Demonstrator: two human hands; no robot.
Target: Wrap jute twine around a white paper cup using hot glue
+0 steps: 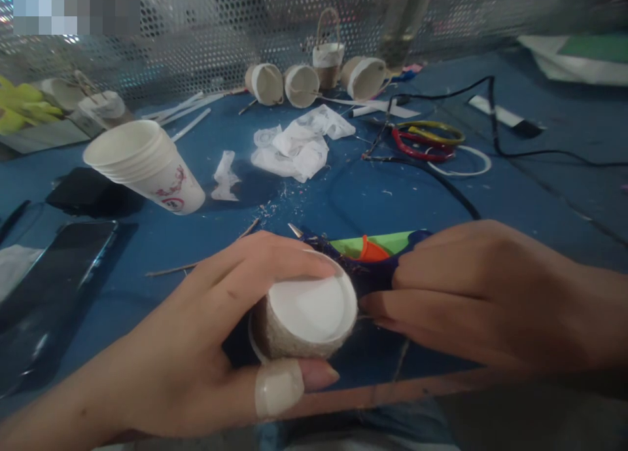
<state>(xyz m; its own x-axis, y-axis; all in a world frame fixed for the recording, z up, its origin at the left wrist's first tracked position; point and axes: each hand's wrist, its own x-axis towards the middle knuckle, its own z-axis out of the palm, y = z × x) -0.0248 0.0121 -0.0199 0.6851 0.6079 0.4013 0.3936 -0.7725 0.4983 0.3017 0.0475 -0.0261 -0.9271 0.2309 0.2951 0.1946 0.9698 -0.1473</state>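
Observation:
My left hand (210, 326) is wrapped around a small white paper cup (309, 310), its white round end turned up toward me. Brown twine covers the cup's side. A pale tape or bandage (279, 390) circles my left thumb. Close to the cup's right side, my right hand (456, 294) is closed in a pinch on a thin strand of twine (403, 359), which hangs below the fingers; the pinch itself is partly hidden. Behind the hands lie dark blue scissors (417, 238), partly covered, with a green and orange piece (375, 248) by them.
Stacked paper cups (147, 166) lean at left, near a phone (59, 287). Crumpled white paper (294, 143) lies mid-table. Several twine-wrapped cups stand or lie at the back, one a handled basket (328, 58). Coiled red and yellow cords (426, 140) and a black cable (493, 117) are at right.

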